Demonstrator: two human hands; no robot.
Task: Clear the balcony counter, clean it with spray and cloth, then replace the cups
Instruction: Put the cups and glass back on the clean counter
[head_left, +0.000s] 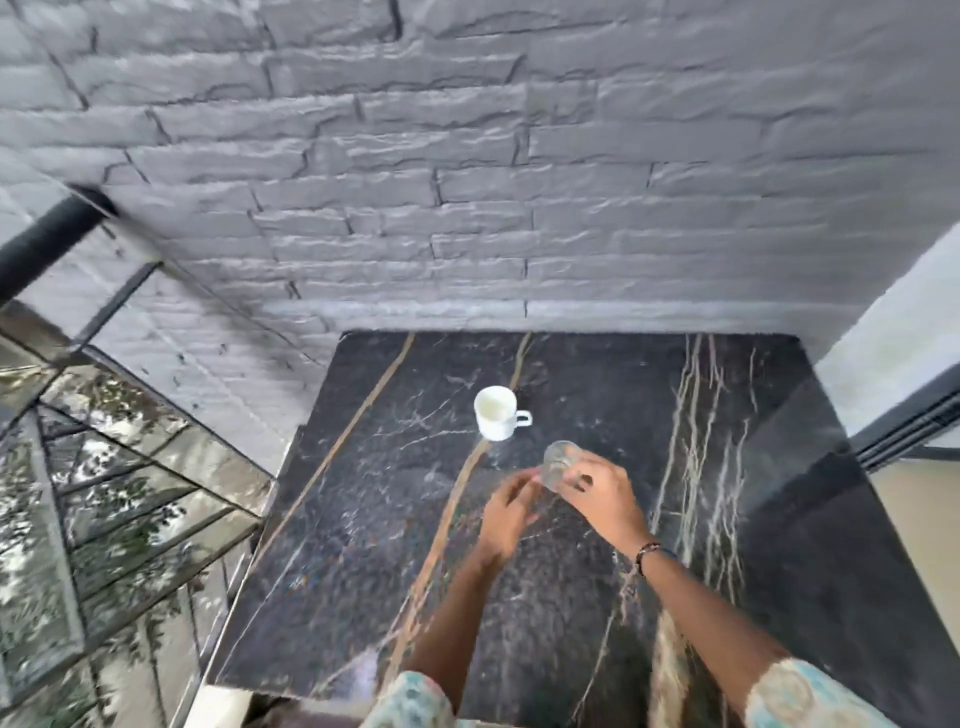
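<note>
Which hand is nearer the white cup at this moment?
Right. The right hand, holding a clear glass, sits just in front and to the right of the white cup. The left hand is farther in front of it, beside the glass.

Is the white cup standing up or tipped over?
Standing up. The white cup sits on its base on the counter, its round mouth facing up and its handle sticking out sideways.
</note>
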